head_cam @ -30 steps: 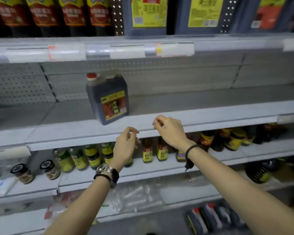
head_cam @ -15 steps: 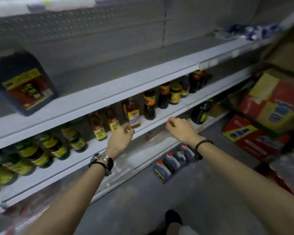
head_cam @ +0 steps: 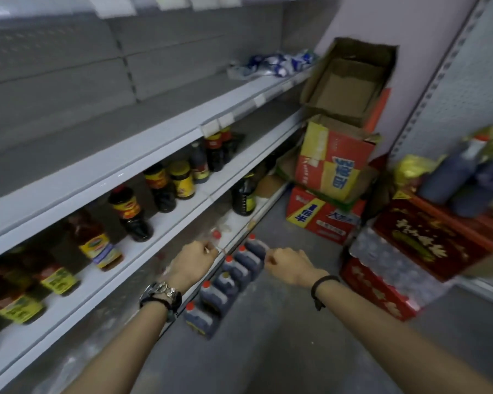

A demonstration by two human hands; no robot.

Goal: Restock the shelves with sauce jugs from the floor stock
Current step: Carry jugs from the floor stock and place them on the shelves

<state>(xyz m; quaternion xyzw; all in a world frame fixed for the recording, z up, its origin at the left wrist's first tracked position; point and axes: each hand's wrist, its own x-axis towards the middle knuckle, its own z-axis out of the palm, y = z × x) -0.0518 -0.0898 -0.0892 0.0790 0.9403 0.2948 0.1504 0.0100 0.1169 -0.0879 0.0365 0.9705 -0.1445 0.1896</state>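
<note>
One view: a wide-angle camera worn on the head, high above the floor, facing forward and down the aisle. The shelves [head_cam: 125,166] run along the left, near to far; the sauce jugs [head_cam: 228,282] lie near, centre; cartons [head_cam: 333,166] stand far right.

Premises: small grocery shop, stocking aisle. Grey metal shelving [head_cam: 125,170] carries price-label holders [head_cam: 217,125] and rows of sauce bottles [head_cam: 182,182]. Printed cartons [head_cam: 332,163] stand stacked on the concrete floor [head_cam: 282,351] near a row of sauce jugs [head_cam: 228,285]
</note>
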